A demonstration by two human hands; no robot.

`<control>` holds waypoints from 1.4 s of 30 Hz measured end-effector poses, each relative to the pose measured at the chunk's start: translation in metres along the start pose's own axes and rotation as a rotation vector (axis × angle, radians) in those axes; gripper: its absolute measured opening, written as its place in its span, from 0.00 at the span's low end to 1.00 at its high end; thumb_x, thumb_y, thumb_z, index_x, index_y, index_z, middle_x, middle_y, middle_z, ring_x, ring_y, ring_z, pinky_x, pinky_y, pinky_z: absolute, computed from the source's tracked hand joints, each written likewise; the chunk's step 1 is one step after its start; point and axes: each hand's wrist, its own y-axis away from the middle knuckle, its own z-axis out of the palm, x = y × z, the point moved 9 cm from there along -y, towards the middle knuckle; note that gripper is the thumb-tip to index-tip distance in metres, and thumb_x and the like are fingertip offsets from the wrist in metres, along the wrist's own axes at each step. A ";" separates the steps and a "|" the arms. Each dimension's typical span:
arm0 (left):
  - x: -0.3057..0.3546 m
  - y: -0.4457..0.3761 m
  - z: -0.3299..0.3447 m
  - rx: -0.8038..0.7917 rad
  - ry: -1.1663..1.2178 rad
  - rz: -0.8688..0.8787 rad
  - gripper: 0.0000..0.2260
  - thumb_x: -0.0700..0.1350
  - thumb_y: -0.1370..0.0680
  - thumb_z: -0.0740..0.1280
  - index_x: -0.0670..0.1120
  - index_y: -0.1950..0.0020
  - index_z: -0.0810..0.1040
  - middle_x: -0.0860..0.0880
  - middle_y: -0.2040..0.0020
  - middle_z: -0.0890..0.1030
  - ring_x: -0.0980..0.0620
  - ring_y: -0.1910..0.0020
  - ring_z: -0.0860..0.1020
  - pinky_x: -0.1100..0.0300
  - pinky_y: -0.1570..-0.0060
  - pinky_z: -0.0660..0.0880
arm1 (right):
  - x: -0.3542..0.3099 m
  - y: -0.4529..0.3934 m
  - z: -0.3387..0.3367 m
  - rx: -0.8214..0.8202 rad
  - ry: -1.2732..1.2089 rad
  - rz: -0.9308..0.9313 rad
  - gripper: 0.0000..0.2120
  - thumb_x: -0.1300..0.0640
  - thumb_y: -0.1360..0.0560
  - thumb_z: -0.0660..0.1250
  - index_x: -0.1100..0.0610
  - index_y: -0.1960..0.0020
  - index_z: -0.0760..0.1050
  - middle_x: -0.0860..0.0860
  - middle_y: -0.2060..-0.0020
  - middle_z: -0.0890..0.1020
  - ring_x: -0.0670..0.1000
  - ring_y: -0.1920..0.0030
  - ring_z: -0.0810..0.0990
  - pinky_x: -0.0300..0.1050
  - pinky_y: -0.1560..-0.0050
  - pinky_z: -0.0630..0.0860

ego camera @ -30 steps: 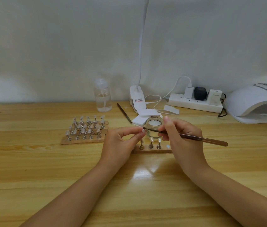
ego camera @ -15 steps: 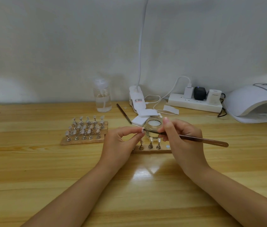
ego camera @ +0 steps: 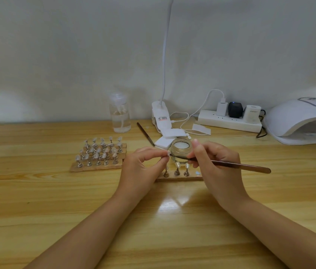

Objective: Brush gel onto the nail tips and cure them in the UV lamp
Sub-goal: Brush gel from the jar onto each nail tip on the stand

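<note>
Left hand [ego camera: 143, 169] curled in, thumb and forefinger pinching a tiny pale nail tip on its metal stand [ego camera: 166, 152], held up just near of the small clear glass gel jar [ego camera: 181, 150]. Right hand [ego camera: 215, 166] gripping a long thin brown-handled gel brush [ego camera: 231, 164] like a pen, forefinger sticking up, handle trailing off to the right. Brush end right at the pinched tip, touching or as good as; too small to call.

Directly below the hands, a narrow wooden holder strip [ego camera: 180, 178] flat on the light wooden table [ego camera: 36, 210], three more nail tips on little metal stands [ego camera: 177, 168] upright in it. Further left, a bigger wooden block packed with rows of nail tips on metal stands [ego camera: 99, 154], well apart from the hands.

White dome-shaped UV lamp [ego camera: 304, 121] sitting far right against the wall, opening facing left and towards the near side, small display lit on top. Nothing visible inside from here.

Other stuff along the far edge: clear plastic pump bottle with clear liquid [ego camera: 119, 113], white clip-on desk lamp with a bendy neck [ego camera: 162, 117], white power strip [ego camera: 229, 123] with three plugs in it, white cable looping off one. A stack of white square pads [ego camera: 169, 137] just behind the jar, and a second dark thin brush [ego camera: 145, 133] lying diagonally on the table beside them.
</note>
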 end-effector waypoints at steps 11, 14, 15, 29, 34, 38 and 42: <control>0.000 0.002 0.000 0.000 -0.006 -0.024 0.10 0.37 0.30 0.71 0.53 0.60 0.82 0.57 0.61 0.82 0.60 0.56 0.79 0.62 0.50 0.75 | -0.003 -0.003 0.004 -0.019 0.058 -0.009 0.11 0.58 0.25 0.65 0.51 0.66 0.78 0.52 0.72 0.80 0.48 0.70 0.78 0.39 0.69 0.74; -0.001 0.002 0.000 0.010 0.014 -0.058 0.12 0.37 0.30 0.71 0.55 0.63 0.81 0.57 0.64 0.81 0.62 0.58 0.78 0.57 0.52 0.76 | -0.004 -0.001 0.000 -0.022 0.042 -0.022 0.13 0.61 0.25 0.64 0.53 0.68 0.78 0.52 0.74 0.79 0.48 0.72 0.78 0.39 0.70 0.74; -0.001 0.002 -0.001 0.010 0.012 -0.060 0.13 0.37 0.30 0.71 0.56 0.63 0.81 0.58 0.64 0.81 0.63 0.58 0.78 0.58 0.52 0.76 | -0.004 -0.001 -0.001 -0.018 0.034 -0.028 0.14 0.62 0.25 0.64 0.53 0.68 0.77 0.52 0.74 0.79 0.46 0.72 0.78 0.37 0.70 0.74; 0.000 0.002 0.000 0.002 0.013 -0.056 0.13 0.35 0.31 0.72 0.55 0.64 0.81 0.59 0.65 0.81 0.65 0.60 0.78 0.76 0.56 0.70 | 0.004 -0.004 -0.005 0.023 -0.029 0.015 0.17 0.62 0.23 0.62 0.55 0.69 0.77 0.49 0.74 0.80 0.42 0.72 0.78 0.31 0.69 0.72; -0.001 0.001 0.002 -0.014 0.022 -0.068 0.11 0.35 0.31 0.71 0.53 0.63 0.82 0.57 0.64 0.81 0.64 0.60 0.78 0.76 0.56 0.70 | 0.002 -0.006 0.000 0.021 -0.007 0.010 0.13 0.58 0.25 0.63 0.53 0.67 0.78 0.50 0.73 0.80 0.42 0.70 0.78 0.32 0.67 0.74; -0.002 0.001 0.002 -0.016 0.026 -0.082 0.09 0.35 0.31 0.71 0.50 0.61 0.83 0.55 0.63 0.82 0.63 0.60 0.78 0.75 0.56 0.71 | 0.001 -0.005 0.005 -0.016 0.025 0.011 0.12 0.51 0.28 0.63 0.52 0.67 0.79 0.53 0.73 0.80 0.45 0.72 0.77 0.36 0.69 0.74; -0.003 0.002 0.001 -0.015 0.018 -0.085 0.09 0.36 0.30 0.71 0.52 0.62 0.82 0.56 0.64 0.81 0.65 0.61 0.78 0.75 0.58 0.71 | 0.003 -0.006 -0.004 0.027 -0.054 0.027 0.14 0.50 0.29 0.61 0.53 0.69 0.77 0.47 0.76 0.79 0.42 0.73 0.78 0.30 0.69 0.72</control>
